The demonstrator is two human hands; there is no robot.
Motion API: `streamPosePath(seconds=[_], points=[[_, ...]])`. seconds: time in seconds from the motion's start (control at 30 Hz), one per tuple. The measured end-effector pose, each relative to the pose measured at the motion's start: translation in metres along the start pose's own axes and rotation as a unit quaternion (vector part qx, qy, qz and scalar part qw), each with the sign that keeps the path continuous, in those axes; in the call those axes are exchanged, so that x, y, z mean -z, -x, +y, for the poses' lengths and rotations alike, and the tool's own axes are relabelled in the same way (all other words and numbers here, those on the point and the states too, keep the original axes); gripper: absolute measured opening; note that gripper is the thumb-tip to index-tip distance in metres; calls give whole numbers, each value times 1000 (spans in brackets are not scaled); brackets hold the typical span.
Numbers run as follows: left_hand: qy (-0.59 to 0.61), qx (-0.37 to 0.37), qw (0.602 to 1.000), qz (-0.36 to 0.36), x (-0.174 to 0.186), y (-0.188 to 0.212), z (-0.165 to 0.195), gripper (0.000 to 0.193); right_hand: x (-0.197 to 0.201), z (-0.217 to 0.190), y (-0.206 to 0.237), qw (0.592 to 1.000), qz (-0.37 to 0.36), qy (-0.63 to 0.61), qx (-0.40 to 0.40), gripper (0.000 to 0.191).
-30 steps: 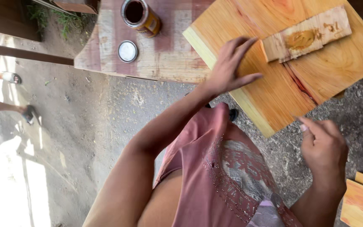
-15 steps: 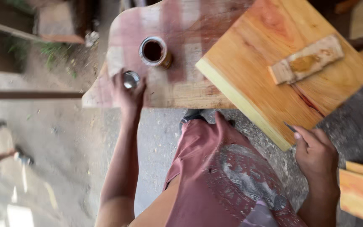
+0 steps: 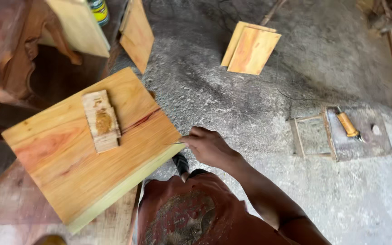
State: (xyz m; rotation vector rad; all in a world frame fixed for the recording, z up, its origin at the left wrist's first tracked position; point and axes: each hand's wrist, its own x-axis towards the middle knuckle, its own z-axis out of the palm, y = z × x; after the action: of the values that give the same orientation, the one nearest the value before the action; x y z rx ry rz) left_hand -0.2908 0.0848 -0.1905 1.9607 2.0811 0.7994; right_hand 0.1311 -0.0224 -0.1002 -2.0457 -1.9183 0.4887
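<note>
Large pale wooden board (image 3: 82,159): lies tilted across my worktop (image 3: 5,204), one corner jutting past the worktop's right edge toward my right hand; a dark reddish streak runs in from its upper right edge.

Leaning boards: two pale panels (image 3: 137,34) stand behind the worktop's far corner; two more flat panels (image 3: 252,50) lie stacked on the concrete floor (image 3: 259,113), well apart from the worktop.

Low stool (image 3: 357,136): grey top on the floor at far right, carrying a tool with an orange handle (image 3: 348,125).

Small wood scrap (image 3: 100,120): sits on the large board near its far edge, with a smear of brown paste at its middle.

Can (image 3: 98,10): cylindrical, yellow and green label, at the worktop's far edge, half hidden by a leaning panel.

My right hand (image 3: 209,147): just beside the board's right corner, fingers (image 3: 196,136) curled nearly closed, pinching a thin sliver (image 3: 177,143) whose tip points at the board's edge.

My left hand: out of view.
</note>
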Motion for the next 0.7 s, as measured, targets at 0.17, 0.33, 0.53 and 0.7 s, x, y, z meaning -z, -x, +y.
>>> streamPosePath(seconds=[0.17,0.33,0.53,0.7], points=[[-4,-87,994,-63,-25,-24,21,78,-4,27,28,995,99,17,-18,24],[-39,-158,983,-87,-89,-49,42,76,-16,39,50,993,108,12,-41,22],[-20,-220,971,-97,-107,-64,36,74,-16,42,62,993,103,22,-54,24],[-1,-194,973,-127,-98,-63,35,99,-22,39,56,993,73,23,-91,21]])
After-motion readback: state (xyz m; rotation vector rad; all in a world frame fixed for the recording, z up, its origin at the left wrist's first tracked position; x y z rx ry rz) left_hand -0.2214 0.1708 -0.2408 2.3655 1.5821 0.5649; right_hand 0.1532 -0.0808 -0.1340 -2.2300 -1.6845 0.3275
